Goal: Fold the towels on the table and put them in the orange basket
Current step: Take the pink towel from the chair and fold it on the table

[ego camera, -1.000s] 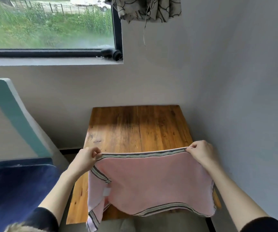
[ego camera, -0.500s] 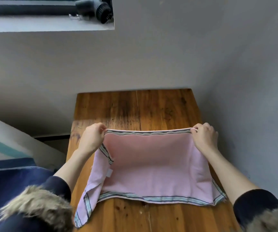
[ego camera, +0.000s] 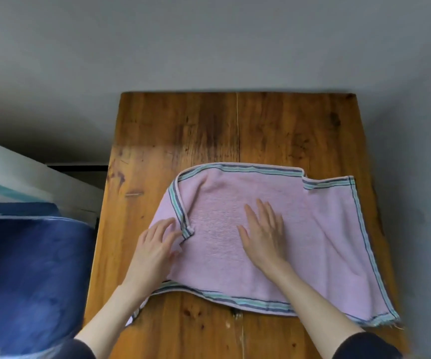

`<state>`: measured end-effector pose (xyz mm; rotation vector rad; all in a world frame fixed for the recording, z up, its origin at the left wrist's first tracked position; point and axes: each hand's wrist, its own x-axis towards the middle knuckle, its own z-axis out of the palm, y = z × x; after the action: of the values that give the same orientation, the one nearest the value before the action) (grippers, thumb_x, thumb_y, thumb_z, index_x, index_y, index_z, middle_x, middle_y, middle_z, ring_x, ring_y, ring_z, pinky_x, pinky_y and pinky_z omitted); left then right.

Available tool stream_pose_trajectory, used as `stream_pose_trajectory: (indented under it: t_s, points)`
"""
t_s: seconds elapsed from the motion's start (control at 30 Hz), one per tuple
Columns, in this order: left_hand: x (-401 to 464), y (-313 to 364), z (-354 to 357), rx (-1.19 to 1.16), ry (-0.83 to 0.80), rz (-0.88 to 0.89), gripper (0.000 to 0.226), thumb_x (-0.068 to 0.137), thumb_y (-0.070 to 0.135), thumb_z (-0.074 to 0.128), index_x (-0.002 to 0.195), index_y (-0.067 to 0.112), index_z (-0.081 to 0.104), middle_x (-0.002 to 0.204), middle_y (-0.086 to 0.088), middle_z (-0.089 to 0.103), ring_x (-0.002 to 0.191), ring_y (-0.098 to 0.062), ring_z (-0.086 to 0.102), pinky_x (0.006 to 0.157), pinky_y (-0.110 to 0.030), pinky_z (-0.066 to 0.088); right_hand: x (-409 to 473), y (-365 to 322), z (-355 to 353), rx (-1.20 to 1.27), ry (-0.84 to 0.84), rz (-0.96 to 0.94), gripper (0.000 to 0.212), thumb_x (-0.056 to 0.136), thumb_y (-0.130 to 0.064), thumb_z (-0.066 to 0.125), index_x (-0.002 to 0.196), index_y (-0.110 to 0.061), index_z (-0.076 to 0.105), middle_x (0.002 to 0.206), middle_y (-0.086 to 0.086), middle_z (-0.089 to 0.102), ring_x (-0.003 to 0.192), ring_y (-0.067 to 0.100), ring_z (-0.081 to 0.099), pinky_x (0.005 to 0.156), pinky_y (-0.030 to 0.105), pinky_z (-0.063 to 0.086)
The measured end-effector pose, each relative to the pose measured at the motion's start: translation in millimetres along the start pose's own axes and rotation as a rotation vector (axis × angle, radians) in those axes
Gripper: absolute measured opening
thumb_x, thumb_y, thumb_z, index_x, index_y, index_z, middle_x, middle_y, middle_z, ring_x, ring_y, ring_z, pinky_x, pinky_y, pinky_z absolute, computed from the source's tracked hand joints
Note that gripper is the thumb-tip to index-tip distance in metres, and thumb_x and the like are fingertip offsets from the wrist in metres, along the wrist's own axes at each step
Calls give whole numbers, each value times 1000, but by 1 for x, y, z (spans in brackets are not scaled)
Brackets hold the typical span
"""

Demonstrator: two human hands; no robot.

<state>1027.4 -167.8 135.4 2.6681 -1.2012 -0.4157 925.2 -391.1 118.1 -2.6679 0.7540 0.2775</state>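
Pink towel (ego camera: 300,229) lies on desk (ego camera: 183,130), L corner flipped over, far R edge stepped. Left hand (ego camera: 154,251) flat, fingers by flipped corner; right hand (ego camera: 262,235) flat mid-towel; neither gripping. Risk: smoothing sets creases, fold goes skewed. Basket not in view.

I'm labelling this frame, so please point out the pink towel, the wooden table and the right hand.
pink towel (ego camera: 320,229), head view, bare pink cloth right of the hands.
wooden table (ego camera: 183,130), head view, bare top beyond the towel.
right hand (ego camera: 263,234), head view, back of the hand, flat on the towel.
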Motion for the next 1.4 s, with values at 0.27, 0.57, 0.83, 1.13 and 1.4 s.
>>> stream_pose_trajectory:
  t_s: [0.27,0.57,0.83,1.13,1.4]
  points:
    - [-8,-32,24,-40,150,-9,35,71,6,76,103,13,64,107,-13,59,94,-33,57,78,-39,44,7,-29,62,-144,-7,-55,65,94,-53,36,149,-23,18,158,5,7,146,26,0,113,55,-8]
    - [39,-107,-22,-527,425,-440,12,87,9,61,96,12,67,89,4,64,77,9,51,67,5,31,-2,-27,79,-204,35,-49,64,92,-52,25,146,-19,31,155,8,23,143,29,17,111,59,11]
    - [81,-133,-24,-157,478,-514,45,90,15,54,133,8,45,133,-18,46,122,-36,41,97,-50,35,2,-33,79,-201,28,-27,67,94,-56,9,146,-20,31,155,8,21,144,27,13,112,58,12]
    - [104,-130,27,44,23,-263,61,90,60,28,145,33,24,158,-6,9,145,-32,4,112,-60,0,3,-34,81,-211,23,-19,66,94,-56,11,145,-20,31,155,8,23,143,27,15,112,57,12]
    - [134,-151,21,79,199,-354,65,84,64,33,141,33,31,139,-12,33,122,-31,31,91,-44,25,5,-35,82,-206,33,-23,65,94,-55,13,144,-19,35,153,9,26,142,28,16,111,58,13]
